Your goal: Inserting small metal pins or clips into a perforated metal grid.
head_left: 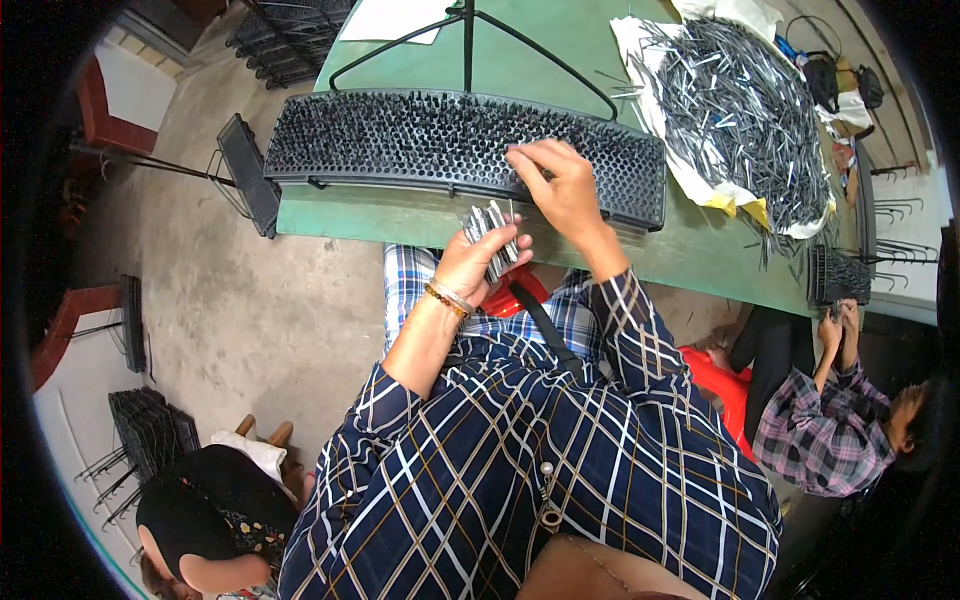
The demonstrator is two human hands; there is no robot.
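A long black rack [400,178] full of small holes lies along the near edge of the green table, with many dark slim pieces standing upright in its far rows. My left hand [480,255] is closed round a bundle of slim silvery metal pieces [490,225], just in front of the rack. Over the rack's right half, my right hand [560,185] is closed, its thumb and forefinger pinched together close to the holes. Whatever sits between those fingertips is too small to make out.
A large heap of slim grey metal pieces [740,110] lies on white sacking at the right of the green table [560,40]. A black wire stand [468,40] rises behind the rack. At far right a co-worker [830,430] handles another rack [838,275]; another person [215,510] is at lower left.
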